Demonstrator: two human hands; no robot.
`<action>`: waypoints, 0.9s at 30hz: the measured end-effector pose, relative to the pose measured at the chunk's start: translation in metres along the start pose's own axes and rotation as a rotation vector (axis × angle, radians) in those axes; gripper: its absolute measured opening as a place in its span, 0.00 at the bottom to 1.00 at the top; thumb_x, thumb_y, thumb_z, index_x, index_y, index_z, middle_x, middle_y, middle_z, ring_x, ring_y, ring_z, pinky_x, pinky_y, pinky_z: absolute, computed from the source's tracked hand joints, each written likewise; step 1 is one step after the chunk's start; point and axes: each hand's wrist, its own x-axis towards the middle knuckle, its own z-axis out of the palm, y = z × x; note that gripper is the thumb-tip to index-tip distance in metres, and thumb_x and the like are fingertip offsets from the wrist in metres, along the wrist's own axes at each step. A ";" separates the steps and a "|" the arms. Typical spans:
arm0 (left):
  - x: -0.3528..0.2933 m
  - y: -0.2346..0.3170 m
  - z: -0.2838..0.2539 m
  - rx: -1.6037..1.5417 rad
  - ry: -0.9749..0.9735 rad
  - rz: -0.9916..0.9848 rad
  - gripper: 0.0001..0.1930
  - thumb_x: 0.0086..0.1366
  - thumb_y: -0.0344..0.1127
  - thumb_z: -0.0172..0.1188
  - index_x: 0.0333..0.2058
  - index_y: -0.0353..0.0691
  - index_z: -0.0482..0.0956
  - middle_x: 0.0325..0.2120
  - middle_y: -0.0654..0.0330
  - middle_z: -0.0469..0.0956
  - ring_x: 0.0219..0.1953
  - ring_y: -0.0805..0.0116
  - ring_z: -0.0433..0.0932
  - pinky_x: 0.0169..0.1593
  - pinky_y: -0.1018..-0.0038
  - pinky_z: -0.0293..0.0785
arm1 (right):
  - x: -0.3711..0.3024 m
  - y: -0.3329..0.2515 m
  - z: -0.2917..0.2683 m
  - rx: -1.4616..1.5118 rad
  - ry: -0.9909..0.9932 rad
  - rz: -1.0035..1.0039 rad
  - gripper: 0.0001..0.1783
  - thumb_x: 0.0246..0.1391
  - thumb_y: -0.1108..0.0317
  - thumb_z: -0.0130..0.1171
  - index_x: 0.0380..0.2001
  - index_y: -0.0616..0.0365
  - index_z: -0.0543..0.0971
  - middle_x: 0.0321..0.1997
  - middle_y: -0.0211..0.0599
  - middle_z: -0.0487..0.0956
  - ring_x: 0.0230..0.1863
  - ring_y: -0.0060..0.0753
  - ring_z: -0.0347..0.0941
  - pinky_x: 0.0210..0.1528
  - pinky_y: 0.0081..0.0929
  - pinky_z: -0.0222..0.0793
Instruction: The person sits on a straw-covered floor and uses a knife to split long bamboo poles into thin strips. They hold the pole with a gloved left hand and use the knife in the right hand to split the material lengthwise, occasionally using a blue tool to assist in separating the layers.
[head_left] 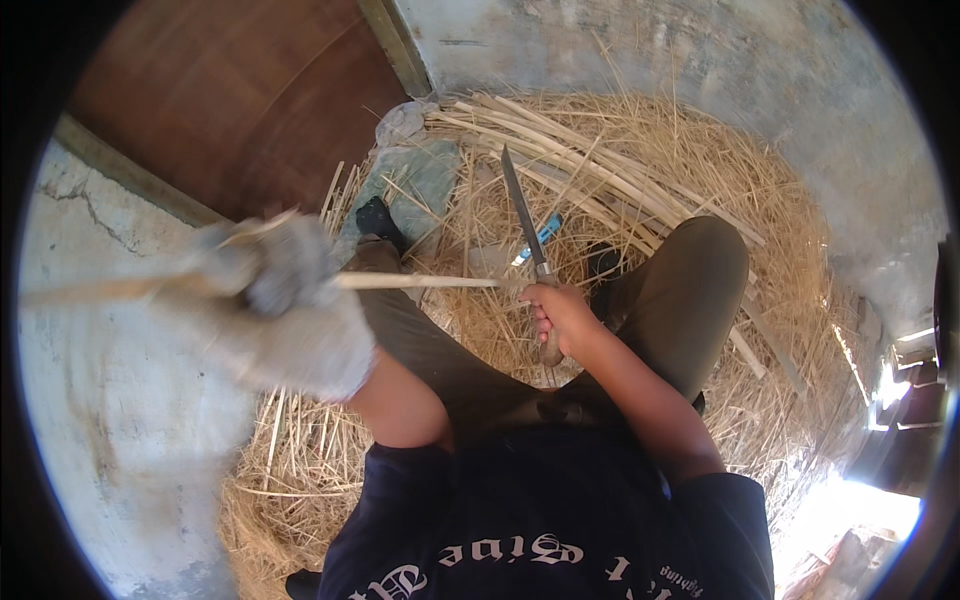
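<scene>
Bamboo strip over straw-strewn floor

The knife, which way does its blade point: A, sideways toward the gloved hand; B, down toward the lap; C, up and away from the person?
C: the right hand grips the knife upright, blade pointing away over the straw.

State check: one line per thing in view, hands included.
Left hand: gloved, blurred, gripping the cane strip.
Cane strip: level, its end at the knife.
Right hand: bare, closed on the knife handle.
Knife: blade pointing up and away.
Cane bundle: lying loose on straw.
</scene>
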 end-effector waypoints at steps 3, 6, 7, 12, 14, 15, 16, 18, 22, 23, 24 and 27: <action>0.027 0.041 0.006 0.014 -0.326 0.032 0.29 0.79 0.57 0.44 0.29 0.40 0.80 0.14 0.72 0.68 0.15 0.78 0.62 0.18 0.79 0.56 | 0.011 0.007 -0.010 0.193 -0.090 0.126 0.11 0.53 0.69 0.64 0.27 0.52 0.70 0.20 0.25 0.64 0.14 0.20 0.57 0.19 0.28 0.57; 0.031 0.062 0.009 0.096 -0.415 0.067 0.28 0.79 0.58 0.43 0.27 0.44 0.78 0.12 0.72 0.64 0.14 0.78 0.58 0.16 0.79 0.53 | 0.006 0.002 -0.003 0.228 -0.062 0.163 0.15 0.53 0.68 0.64 0.25 0.47 0.65 0.19 0.19 0.61 0.14 0.16 0.54 0.19 0.24 0.54; 0.030 0.064 0.011 0.126 -0.408 0.066 0.28 0.79 0.58 0.43 0.26 0.45 0.77 0.12 0.72 0.62 0.13 0.79 0.57 0.15 0.78 0.51 | 0.005 0.000 -0.002 0.225 -0.064 0.153 0.15 0.53 0.68 0.64 0.25 0.47 0.65 0.19 0.19 0.61 0.14 0.16 0.54 0.19 0.25 0.54; -0.001 -0.013 -0.016 0.063 -0.284 0.028 0.30 0.77 0.64 0.42 0.22 0.49 0.70 0.10 0.72 0.53 0.09 0.77 0.49 0.13 0.77 0.46 | 0.000 -0.008 0.001 0.216 -0.091 0.102 0.15 0.53 0.68 0.64 0.25 0.47 0.65 0.18 0.19 0.61 0.14 0.17 0.54 0.19 0.25 0.54; -0.019 -0.032 -0.022 0.192 0.078 0.015 0.29 0.73 0.68 0.46 0.28 0.48 0.73 0.10 0.72 0.57 0.10 0.77 0.51 0.13 0.76 0.51 | -0.002 -0.007 0.002 0.165 -0.079 0.113 0.16 0.53 0.68 0.64 0.24 0.48 0.65 0.17 0.20 0.61 0.13 0.17 0.54 0.19 0.26 0.54; -0.022 -0.040 -0.024 0.184 0.033 -0.051 0.30 0.71 0.70 0.48 0.27 0.47 0.73 0.11 0.71 0.59 0.10 0.77 0.52 0.13 0.76 0.51 | -0.003 -0.008 0.002 0.136 -0.071 0.118 0.16 0.53 0.68 0.64 0.24 0.48 0.65 0.16 0.20 0.61 0.13 0.17 0.55 0.19 0.26 0.54; -0.023 -0.049 -0.026 0.157 0.008 -0.095 0.31 0.70 0.71 0.48 0.25 0.48 0.71 0.11 0.72 0.58 0.10 0.76 0.50 0.14 0.76 0.48 | -0.005 -0.008 0.003 0.100 -0.053 0.101 0.15 0.54 0.68 0.64 0.24 0.49 0.65 0.16 0.20 0.61 0.13 0.17 0.55 0.19 0.26 0.54; -0.025 -0.064 -0.027 0.135 0.108 -0.137 0.33 0.69 0.73 0.48 0.22 0.48 0.69 0.12 0.72 0.56 0.12 0.75 0.49 0.17 0.75 0.46 | -0.013 -0.008 0.006 0.038 -0.014 0.072 0.14 0.54 0.68 0.64 0.24 0.50 0.67 0.15 0.21 0.62 0.13 0.18 0.56 0.17 0.26 0.54; -0.012 -0.080 -0.053 -0.132 -0.040 -0.347 0.33 0.74 0.67 0.44 0.20 0.43 0.66 0.12 0.67 0.58 0.13 0.76 0.54 0.19 0.75 0.50 | -0.017 -0.009 0.015 -0.054 0.065 -0.191 0.13 0.56 0.70 0.64 0.23 0.53 0.69 0.14 0.23 0.64 0.11 0.18 0.57 0.14 0.25 0.54; -0.007 -0.086 -0.057 -0.102 -0.016 -0.417 0.33 0.74 0.66 0.43 0.20 0.43 0.66 0.13 0.67 0.58 0.14 0.75 0.53 0.19 0.75 0.49 | -0.023 -0.016 0.022 -0.043 0.064 -0.244 0.14 0.56 0.70 0.64 0.22 0.54 0.70 0.13 0.24 0.65 0.11 0.18 0.58 0.13 0.25 0.54; -0.001 -0.092 -0.059 -0.073 0.003 -0.487 0.33 0.75 0.65 0.42 0.20 0.43 0.67 0.13 0.67 0.58 0.14 0.75 0.53 0.19 0.75 0.48 | -0.026 -0.021 0.030 -0.027 0.063 -0.302 0.14 0.57 0.70 0.64 0.22 0.54 0.70 0.13 0.24 0.65 0.10 0.19 0.58 0.13 0.24 0.55; 0.005 -0.126 -0.070 0.302 0.045 -0.526 0.37 0.69 0.76 0.39 0.19 0.47 0.61 0.13 0.71 0.52 0.15 0.76 0.49 0.21 0.73 0.44 | -0.017 -0.019 0.060 0.096 0.018 -0.370 0.17 0.58 0.69 0.63 0.18 0.54 0.70 0.12 0.26 0.67 0.09 0.20 0.60 0.13 0.26 0.56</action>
